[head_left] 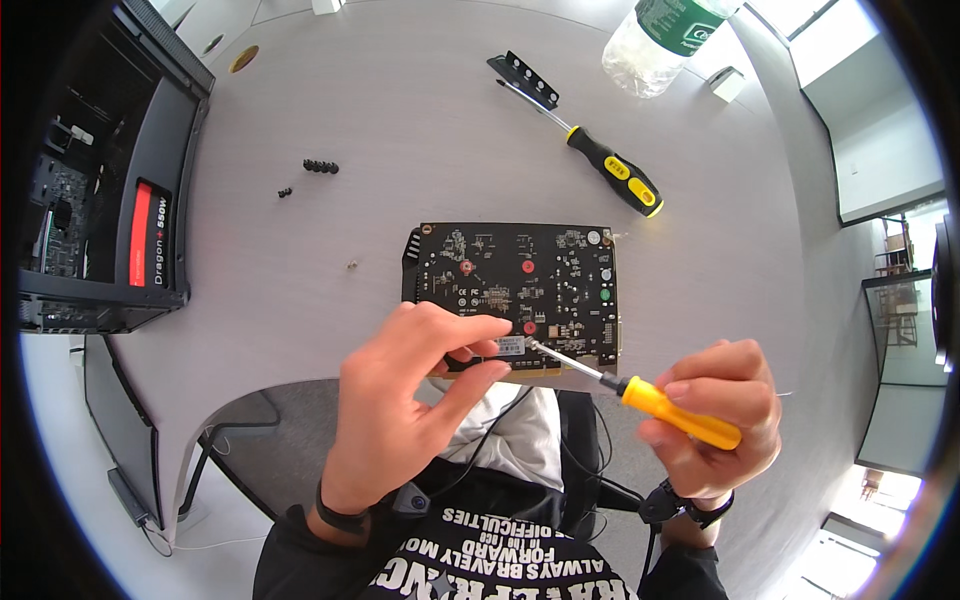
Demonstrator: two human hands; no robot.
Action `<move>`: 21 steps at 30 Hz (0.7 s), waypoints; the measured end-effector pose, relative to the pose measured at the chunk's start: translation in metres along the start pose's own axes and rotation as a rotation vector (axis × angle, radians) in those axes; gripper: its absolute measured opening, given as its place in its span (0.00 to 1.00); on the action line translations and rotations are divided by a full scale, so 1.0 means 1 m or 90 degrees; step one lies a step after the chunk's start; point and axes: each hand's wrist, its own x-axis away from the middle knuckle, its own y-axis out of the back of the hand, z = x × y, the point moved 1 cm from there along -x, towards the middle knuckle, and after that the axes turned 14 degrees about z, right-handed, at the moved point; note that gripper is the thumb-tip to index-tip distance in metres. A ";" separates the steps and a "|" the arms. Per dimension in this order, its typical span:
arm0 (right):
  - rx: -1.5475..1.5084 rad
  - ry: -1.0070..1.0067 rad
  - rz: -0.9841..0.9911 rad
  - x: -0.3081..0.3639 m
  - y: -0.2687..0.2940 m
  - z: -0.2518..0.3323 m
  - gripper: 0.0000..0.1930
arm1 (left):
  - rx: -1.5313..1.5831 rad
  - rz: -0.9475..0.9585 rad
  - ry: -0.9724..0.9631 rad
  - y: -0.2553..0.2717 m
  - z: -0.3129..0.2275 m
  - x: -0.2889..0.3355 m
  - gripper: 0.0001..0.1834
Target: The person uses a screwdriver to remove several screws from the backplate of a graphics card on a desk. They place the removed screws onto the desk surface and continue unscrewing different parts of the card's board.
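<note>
A black graphics card [570, 290] lies flat on the table, circuit side up, with several red-ringed screw spots. My right hand [715, 410] is closed round the yellow handle of a small screwdriver [680, 411]. Its shaft slants left over the card's near edge. At its tip sits a small silvery bit that looks like a screw [531, 343]. My left hand [410, 385] hovers over the card's near left corner, close to that tip. Its thumb and forefinger are apart, the other fingers curled, and I see nothing between them.
Beyond the card lie a black-and-yellow screwdriver [617, 172] and a black slotted bracket [528, 80]. A plastic bottle [650, 50] stands at the far right. An open computer case [110, 190] is at the left. Small black screws [321, 166] and a silvery screw [352, 265] lie on the table [290, 300].
</note>
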 end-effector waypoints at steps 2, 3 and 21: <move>0.012 -0.003 -0.013 -0.003 0.006 -0.005 0.18 | -0.021 -0.047 -0.032 0.003 0.005 0.000 0.10; 0.021 -0.008 -0.027 -0.006 0.009 -0.008 0.18 | -0.017 -0.046 -0.034 0.004 0.009 -0.001 0.10; 0.043 -0.063 0.030 -0.061 -0.003 -0.018 0.13 | -0.024 -0.203 -0.101 -0.003 0.047 -0.005 0.07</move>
